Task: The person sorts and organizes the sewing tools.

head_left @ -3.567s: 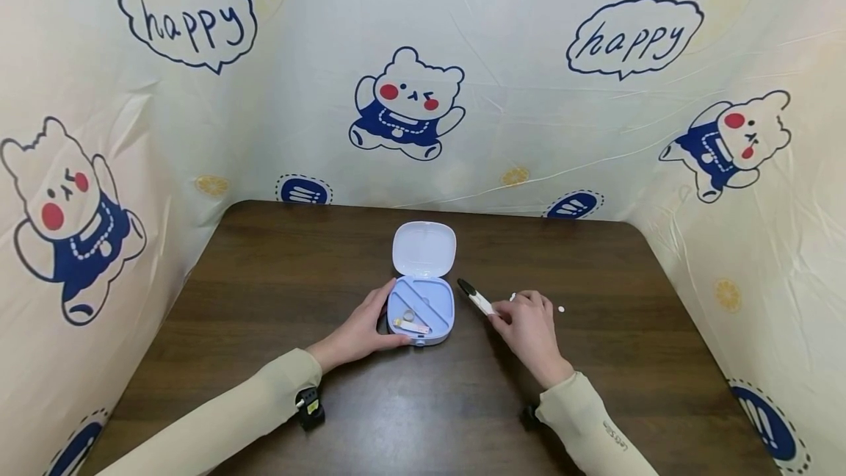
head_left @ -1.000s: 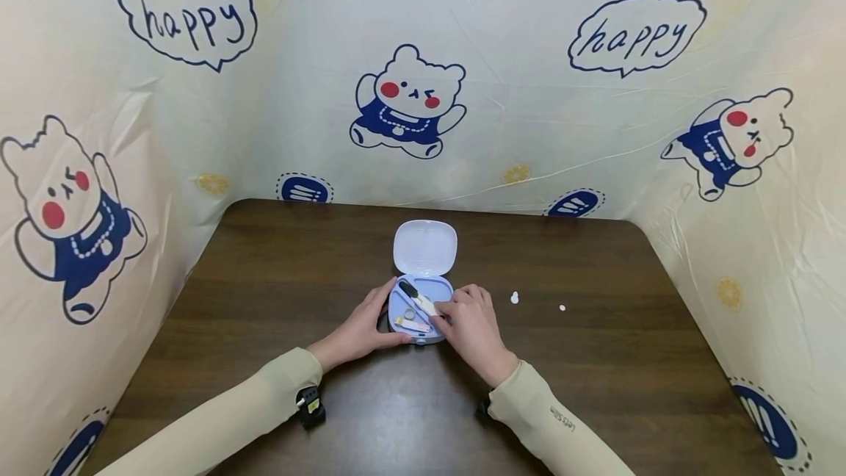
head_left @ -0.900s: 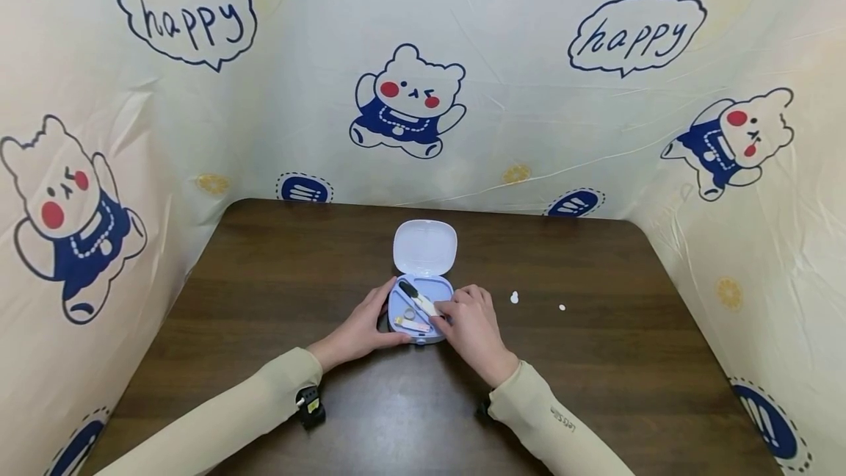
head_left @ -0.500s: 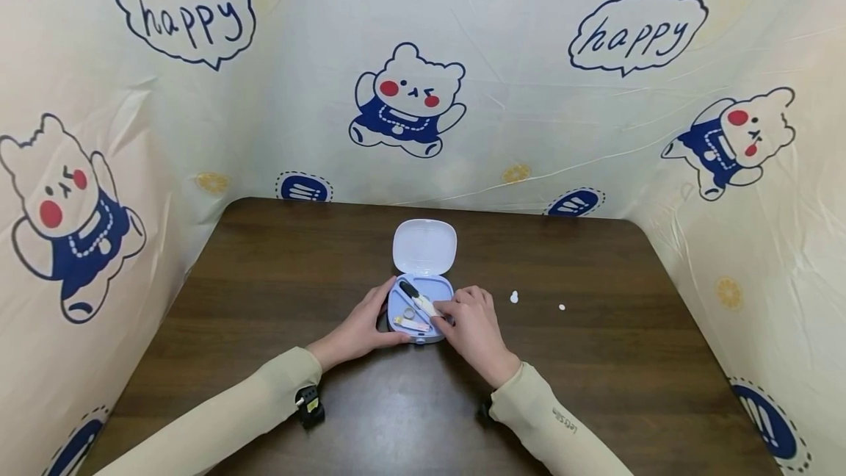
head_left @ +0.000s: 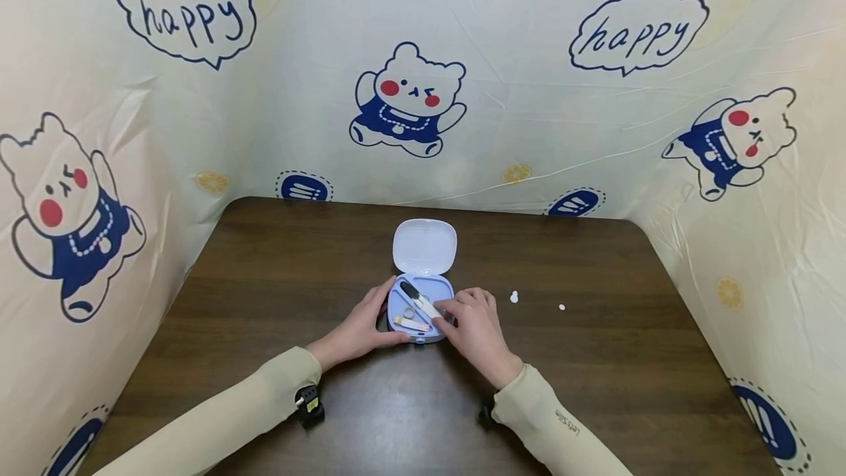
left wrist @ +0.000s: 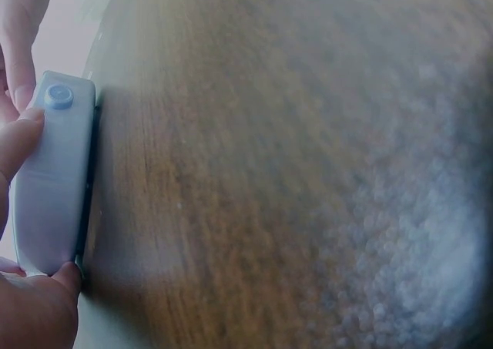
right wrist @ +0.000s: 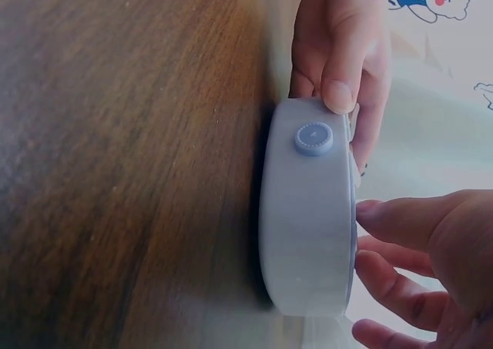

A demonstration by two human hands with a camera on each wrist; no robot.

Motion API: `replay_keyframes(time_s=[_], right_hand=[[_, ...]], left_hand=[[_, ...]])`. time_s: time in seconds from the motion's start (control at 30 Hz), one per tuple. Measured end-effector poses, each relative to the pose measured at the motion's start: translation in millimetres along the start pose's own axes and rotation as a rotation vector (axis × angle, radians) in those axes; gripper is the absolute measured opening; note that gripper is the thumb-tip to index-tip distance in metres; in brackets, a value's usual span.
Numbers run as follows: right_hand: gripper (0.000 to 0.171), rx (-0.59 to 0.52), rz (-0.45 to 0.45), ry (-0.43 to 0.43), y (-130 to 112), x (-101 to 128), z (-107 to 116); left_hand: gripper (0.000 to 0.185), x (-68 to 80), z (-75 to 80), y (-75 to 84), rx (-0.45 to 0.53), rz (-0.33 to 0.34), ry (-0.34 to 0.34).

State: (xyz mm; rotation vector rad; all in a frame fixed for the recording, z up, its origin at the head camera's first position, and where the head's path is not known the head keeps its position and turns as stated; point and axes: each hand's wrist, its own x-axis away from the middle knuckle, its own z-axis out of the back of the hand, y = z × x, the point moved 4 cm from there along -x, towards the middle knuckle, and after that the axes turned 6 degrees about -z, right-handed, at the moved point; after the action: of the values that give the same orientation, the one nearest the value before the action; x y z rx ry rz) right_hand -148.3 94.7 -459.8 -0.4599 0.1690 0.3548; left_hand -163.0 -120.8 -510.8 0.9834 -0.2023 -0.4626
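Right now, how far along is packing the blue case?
Done: a ring and a pink-tipped stick lie in the open blue case. In hand: the right hand holds the black-tipped pen in the case while the left hand grips the case's side. Left: two white bits on the table, lid open.

The right hand (head_left: 477,322) covers the near right part of the open case (head_left: 420,310), so whether its fingertips touch the black-tipped stick (head_left: 419,299) inside is unclear. The small pieces in the left compartment (head_left: 410,318) are too tiny to identify, perhaps a ring. In both wrist views the case's inside is hidden and the table (left wrist: 308,172) is blurred.
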Motion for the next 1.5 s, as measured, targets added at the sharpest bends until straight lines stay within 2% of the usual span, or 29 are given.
replay_keyframes(time_s=[0.37, 0.6, 0.97, 1.23, 1.5], right_hand=[[0.018, -0.026, -0.011, 0.055, 10.4, 0.5, 9.2], [0.017, -0.042, -0.085, 0.080, 33.5, 2.1, 15.4], [0.016, 0.046, -0.147, 0.125, 72.6, 4.7, 22.1], [0.010, 0.069, -0.275, 0.111, 107.5, 1.5, 26.6], [0.016, 0.123, -0.424, 0.068, 129.5, -0.6, 30.3]], left_hand=[[0.112, 0.6, -1.1, -2.5, 0.014, 0.001, 0.000], [0.113, 1.2, -1.0, -1.4, 0.011, 0.009, 0.001], [0.113, 1.3, -1.5, -1.1, 0.011, 0.002, 0.000], [0.113, 0.6, -0.4, 0.2, 0.022, 0.009, 0.000], [0.113, -0.2, -0.2, 1.4, 0.015, 0.020, -0.009]])
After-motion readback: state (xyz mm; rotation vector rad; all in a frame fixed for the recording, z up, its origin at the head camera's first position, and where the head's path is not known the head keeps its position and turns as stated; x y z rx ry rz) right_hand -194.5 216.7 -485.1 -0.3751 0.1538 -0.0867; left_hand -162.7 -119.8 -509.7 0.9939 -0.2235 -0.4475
